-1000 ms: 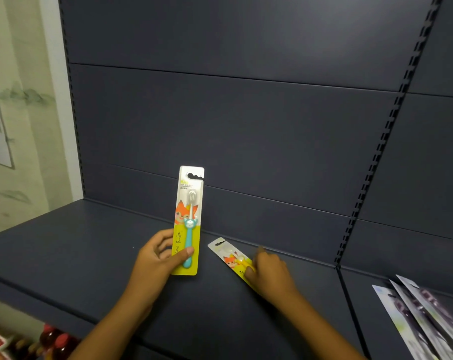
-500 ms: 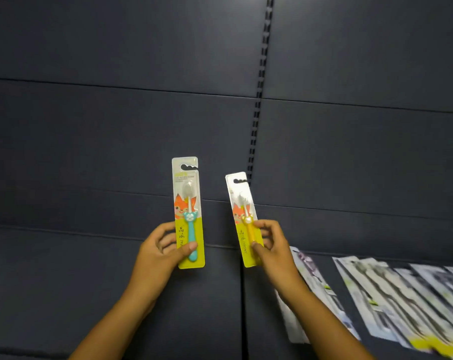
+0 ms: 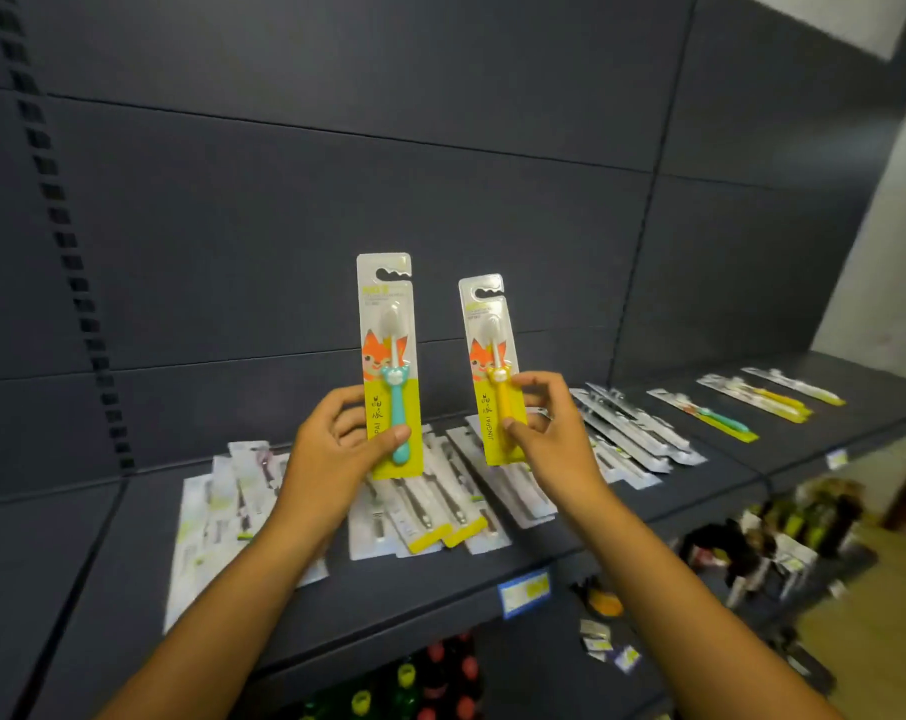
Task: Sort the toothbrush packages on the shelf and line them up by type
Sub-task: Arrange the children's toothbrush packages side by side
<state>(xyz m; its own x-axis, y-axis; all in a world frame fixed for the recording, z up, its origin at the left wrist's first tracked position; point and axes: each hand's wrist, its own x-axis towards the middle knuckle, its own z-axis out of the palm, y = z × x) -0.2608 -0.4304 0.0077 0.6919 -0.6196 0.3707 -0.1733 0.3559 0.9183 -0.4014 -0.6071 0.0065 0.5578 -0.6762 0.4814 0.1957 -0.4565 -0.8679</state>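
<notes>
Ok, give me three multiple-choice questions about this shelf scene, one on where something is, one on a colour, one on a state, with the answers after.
1. Where does the other fox-card package with a teal brush lie?
A. On the shelf to the far right
B. On the floor
C. Hung on the back panel

2. What colour is the toothbrush in the right hand's package?
A. Teal
B. Yellow
C. Pink

3. How are the two held packages positioned?
A. Flat on the shelf
B. Stacked together
C. Upright, side by side, apart

Answers:
1 A: the lying teal package rests on the shelf at far right.
2 B: the right hand pinches the yellow toothbrush package.
3 C: the left hand holds the teal toothbrush package upright beside it, a gap between.
</notes>
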